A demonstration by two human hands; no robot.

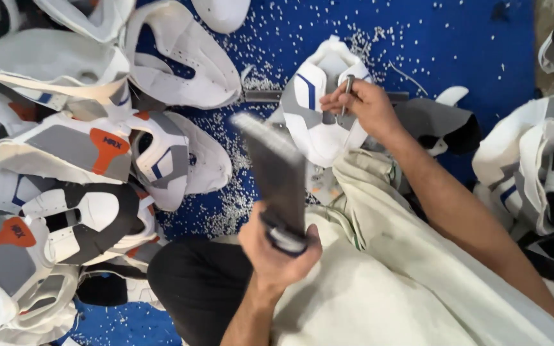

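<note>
Left hand (274, 250) clamps the flat striker (277, 176), right hand (363, 106) pinches the punch (347, 90) on the shoe upper (322, 131); keep punch upright, strike square.

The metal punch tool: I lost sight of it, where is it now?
In the head view, upper centre-right: the right hand pinches the metal punch tool upright on the white shoe upper.

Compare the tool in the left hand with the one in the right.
The flat dark tool in the left hand is broad, long, raised and motion-blurred; the metal punch in the right hand is thin, short and set upright on the white shoe upper. Both are gripped firmly.
</note>
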